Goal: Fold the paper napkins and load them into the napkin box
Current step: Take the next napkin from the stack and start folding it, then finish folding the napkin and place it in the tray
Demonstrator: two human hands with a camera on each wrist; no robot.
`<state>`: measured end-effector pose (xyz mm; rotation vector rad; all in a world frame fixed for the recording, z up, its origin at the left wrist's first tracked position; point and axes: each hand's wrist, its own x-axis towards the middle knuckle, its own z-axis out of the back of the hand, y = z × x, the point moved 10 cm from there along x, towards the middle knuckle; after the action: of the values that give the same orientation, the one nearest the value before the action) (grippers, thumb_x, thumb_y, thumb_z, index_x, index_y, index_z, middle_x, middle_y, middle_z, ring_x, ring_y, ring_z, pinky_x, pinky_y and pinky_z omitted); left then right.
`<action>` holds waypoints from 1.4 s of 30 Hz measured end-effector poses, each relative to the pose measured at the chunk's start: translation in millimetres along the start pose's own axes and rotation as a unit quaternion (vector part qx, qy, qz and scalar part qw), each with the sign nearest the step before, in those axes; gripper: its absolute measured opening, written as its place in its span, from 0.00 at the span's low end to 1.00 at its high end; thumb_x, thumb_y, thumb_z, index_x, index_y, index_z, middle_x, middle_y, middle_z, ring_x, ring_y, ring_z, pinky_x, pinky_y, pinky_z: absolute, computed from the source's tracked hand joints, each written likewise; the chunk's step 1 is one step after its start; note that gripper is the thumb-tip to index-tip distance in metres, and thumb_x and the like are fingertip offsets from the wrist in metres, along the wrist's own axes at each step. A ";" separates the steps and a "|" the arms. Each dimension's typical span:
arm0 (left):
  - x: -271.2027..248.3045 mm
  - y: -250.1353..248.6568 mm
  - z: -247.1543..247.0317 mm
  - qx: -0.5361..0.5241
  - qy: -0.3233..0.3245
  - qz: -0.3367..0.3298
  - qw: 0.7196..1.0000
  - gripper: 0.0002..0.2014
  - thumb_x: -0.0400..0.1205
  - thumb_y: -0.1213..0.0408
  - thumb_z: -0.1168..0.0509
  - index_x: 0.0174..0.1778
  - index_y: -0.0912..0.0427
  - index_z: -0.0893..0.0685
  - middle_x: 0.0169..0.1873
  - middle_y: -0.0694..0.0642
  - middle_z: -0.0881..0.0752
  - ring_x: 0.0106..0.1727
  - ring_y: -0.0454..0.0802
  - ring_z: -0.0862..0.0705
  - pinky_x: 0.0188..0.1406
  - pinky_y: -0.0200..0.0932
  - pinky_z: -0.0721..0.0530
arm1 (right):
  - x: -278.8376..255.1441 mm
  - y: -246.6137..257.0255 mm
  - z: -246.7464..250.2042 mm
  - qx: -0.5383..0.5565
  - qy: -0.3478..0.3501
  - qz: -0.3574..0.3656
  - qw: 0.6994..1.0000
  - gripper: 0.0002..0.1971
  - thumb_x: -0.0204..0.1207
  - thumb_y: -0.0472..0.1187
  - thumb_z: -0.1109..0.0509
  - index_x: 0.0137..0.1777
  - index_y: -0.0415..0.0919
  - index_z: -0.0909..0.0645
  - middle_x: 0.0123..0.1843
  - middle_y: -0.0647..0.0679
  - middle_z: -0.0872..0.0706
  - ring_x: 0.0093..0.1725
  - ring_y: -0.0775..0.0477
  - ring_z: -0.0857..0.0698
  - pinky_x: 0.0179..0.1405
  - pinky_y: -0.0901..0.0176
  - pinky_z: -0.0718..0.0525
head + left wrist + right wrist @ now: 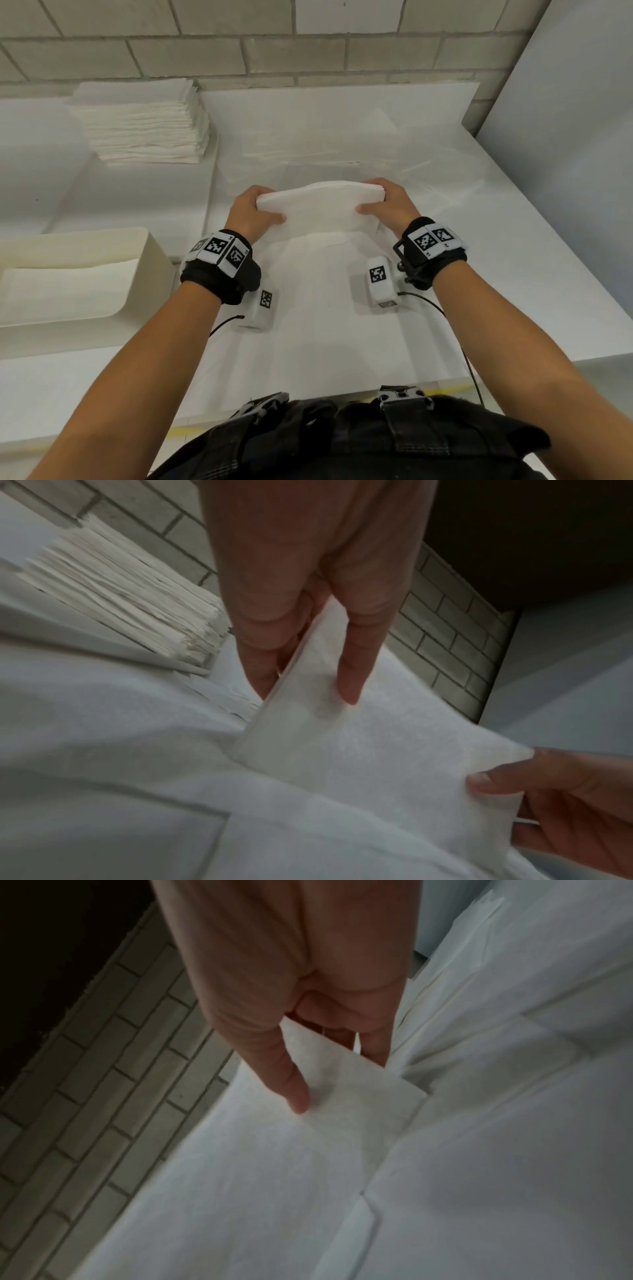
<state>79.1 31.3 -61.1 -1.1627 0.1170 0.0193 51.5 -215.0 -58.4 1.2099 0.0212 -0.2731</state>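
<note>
Napkins [318, 205], folded into a thick white bundle, are held above the middle of the table [513, 274], lifted off the flat sheets [329, 308] spread beneath. The left hand [250, 214] grips the bundle's left end, thumb on top and fingers curled under; the right hand [387, 205] grips the right end the same way. From the left wrist view, the left thumb [352, 669] presses on the top face along the folded edge, and the right hand's fingers pinch the opposite corner. The bundle's near edge bows slightly downward between the two hands.

At the near left stands the cream napkin box [150, 260], open at the top, with white paper already lying inside, well apart from the bundle. Far left, against the brick wall [274, 58], sits a tall stack of napkins [144, 130]. Bare table lies between box and stack, and to the right of the hands up to the table's right edge.
</note>
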 end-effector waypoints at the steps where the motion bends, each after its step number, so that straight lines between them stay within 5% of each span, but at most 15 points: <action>1: -0.6 3.2 -3.0 0.004 0.009 0.011 1.000 0.19 0.71 0.73 0.25 0.53 0.56 0.23 0.50 0.55 0.20 0.49 0.53 0.21 0.47 0.47 0.21 | 0.0 -4.5 -1.6 -0.001 0.008 -0.016 1.000 0.19 0.70 0.30 0.26 0.61 0.40 0.21 0.57 0.41 0.16 0.58 0.40 0.17 0.60 0.42 0.17; 4: -3.1 4.2 -8.6 0.015 0.027 0.011 0.999 0.15 0.71 0.69 0.24 0.50 0.56 0.21 0.46 0.55 0.19 0.48 0.53 0.21 0.47 0.46 0.23 | -2.0 -12.0 -4.4 0.009 0.015 -0.032 0.999 0.21 0.67 0.35 0.21 0.59 0.43 0.20 0.60 0.43 0.15 0.60 0.44 0.17 0.63 0.47 0.19; 7: -5.0 -13.2 -2.2 0.035 0.017 -0.039 0.998 0.09 0.73 0.68 0.25 0.44 0.57 0.18 0.37 0.51 0.19 0.44 0.52 0.20 0.46 0.44 0.22 | -6.3 20.9 3.8 -0.069 -0.029 0.090 0.993 0.31 0.65 0.41 0.19 0.67 0.48 0.25 0.68 0.50 0.21 0.67 0.51 0.24 0.70 0.57 0.28; 11: -11.0 -39.3 -6.7 0.092 0.036 -0.102 0.990 0.08 0.73 0.69 0.26 0.42 0.56 0.17 0.31 0.48 0.20 0.36 0.45 0.22 0.34 0.33 0.27 | -23.0 81.1 -25.3 -0.373 -0.008 0.253 0.893 0.39 0.65 0.55 0.22 0.76 0.55 0.33 0.80 0.54 0.34 0.82 0.51 0.45 0.80 0.40 0.56; 13: -17.4 -53.4 -12.5 0.101 0.052 -0.134 0.984 0.08 0.72 0.69 0.25 0.41 0.55 0.17 0.29 0.45 0.21 0.31 0.36 0.23 0.29 0.27 0.30 | -27.6 96.0 -45.8 -0.407 0.039 0.269 0.872 0.33 0.66 0.56 0.23 0.72 0.55 0.27 0.73 0.55 0.24 0.77 0.50 0.33 0.77 0.46 0.46; 15: -22.9 -66.7 -13.7 0.095 0.059 -0.159 0.981 0.08 0.72 0.70 0.25 0.41 0.55 0.16 0.28 0.44 0.21 0.28 0.32 0.24 0.28 0.25 0.30 | -28.6 100.2 -59.5 -0.384 0.081 0.249 0.885 0.18 0.69 0.52 0.24 0.59 0.51 0.17 0.51 0.52 0.13 0.58 0.47 0.18 0.55 0.56 0.26; 17: -24.7 -73.7 -5.2 0.094 0.050 -0.166 0.980 0.08 0.72 0.70 0.26 0.41 0.54 0.17 0.29 0.43 0.21 0.30 0.34 0.23 0.29 0.23 0.29 | -27.8 99.1 -60.8 -0.368 0.095 0.226 0.897 0.10 0.70 0.48 0.24 0.48 0.45 0.14 0.37 0.51 0.18 0.46 0.44 0.18 0.42 0.56 0.23; 21: -22.7 -67.5 36.9 0.072 0.000 -0.127 0.989 0.09 0.73 0.70 0.27 0.43 0.54 0.17 0.32 0.46 0.19 0.38 0.46 0.21 0.36 0.35 0.24 | -19.8 92.8 -38.1 -0.313 0.095 0.187 0.926 0.12 0.71 0.44 0.24 0.51 0.40 0.13 0.47 0.45 0.12 0.49 0.45 0.16 0.50 0.54 0.18; 24: -30.9 -69.6 63.6 0.095 -0.024 -0.113 0.989 0.15 0.74 0.68 0.27 0.53 0.50 0.19 0.45 0.51 0.18 0.47 0.49 0.20 0.44 0.36 0.21 | -21.8 105.2 -38.0 -0.297 0.113 0.194 0.928 0.10 0.71 0.42 0.24 0.48 0.36 0.14 0.42 0.46 0.15 0.44 0.48 0.18 0.39 0.63 0.25; 26: -42.9 -86.6 71.6 0.182 -0.032 -0.149 0.971 0.25 0.72 0.64 0.25 0.64 0.47 0.22 0.55 0.51 0.19 0.56 0.48 0.21 0.53 0.35 0.24 | -26.7 122.3 -48.2 -0.313 0.132 0.215 0.916 0.08 0.71 0.41 0.24 0.46 0.36 0.14 0.41 0.45 0.15 0.45 0.47 0.19 0.41 0.61 0.26; 30: -65.9 -123.5 79.1 0.385 -0.052 -0.183 0.903 0.31 0.73 0.56 0.27 0.73 0.44 0.28 0.68 0.49 0.23 0.70 0.52 0.26 0.69 0.55 0.29 | -41.5 162.8 -76.4 -0.338 0.174 0.273 0.884 0.08 0.70 0.41 0.24 0.44 0.37 0.14 0.39 0.45 0.16 0.44 0.47 0.20 0.39 0.60 0.27; 33: -70.3 -124.3 95.4 0.474 -0.037 -0.112 0.872 0.21 0.78 0.58 0.32 0.68 0.48 0.22 0.60 0.53 0.18 0.65 0.58 0.23 0.59 0.52 0.26 | -55.7 189.1 -96.1 -0.348 0.199 0.313 0.861 0.07 0.70 0.42 0.25 0.38 0.38 0.17 0.34 0.46 0.19 0.40 0.48 0.21 0.32 0.64 0.28; 37: -84.9 -114.4 133.3 0.477 -0.015 -0.058 0.877 0.05 0.80 0.61 0.35 0.50 0.55 0.19 0.45 0.55 0.22 0.54 0.58 0.24 0.48 0.48 0.27 | -74.9 209.1 -123.1 -0.329 0.235 0.326 0.855 0.09 0.71 0.41 0.24 0.34 0.51 0.21 0.32 0.58 0.22 0.34 0.59 0.23 0.28 0.76 0.30; 39: -90.7 -104.6 156.5 0.461 -0.003 -0.032 0.887 0.02 0.81 0.61 0.36 0.45 0.53 0.23 0.44 0.54 0.22 0.49 0.54 0.26 0.47 0.46 0.29 | -82.0 211.7 -137.5 -0.305 0.265 0.313 0.860 0.05 0.71 0.41 0.24 0.41 0.50 0.17 0.35 0.59 0.18 0.36 0.64 0.21 0.33 0.75 0.25; 42: -101.7 -94.8 199.7 0.425 -0.011 -0.015 0.905 0.02 0.82 0.59 0.37 0.48 0.51 0.22 0.48 0.53 0.20 0.51 0.54 0.24 0.50 0.46 0.29 | -92.2 219.8 -163.4 -0.259 0.291 0.296 0.872 0.10 0.70 0.38 0.23 0.52 0.39 0.13 0.43 0.49 0.12 0.39 0.57 0.15 0.45 0.64 0.17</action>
<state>1.7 181.3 114.1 -0.2867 0.0733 -0.0426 31.6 25.7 100.4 0.6723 0.2305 0.6151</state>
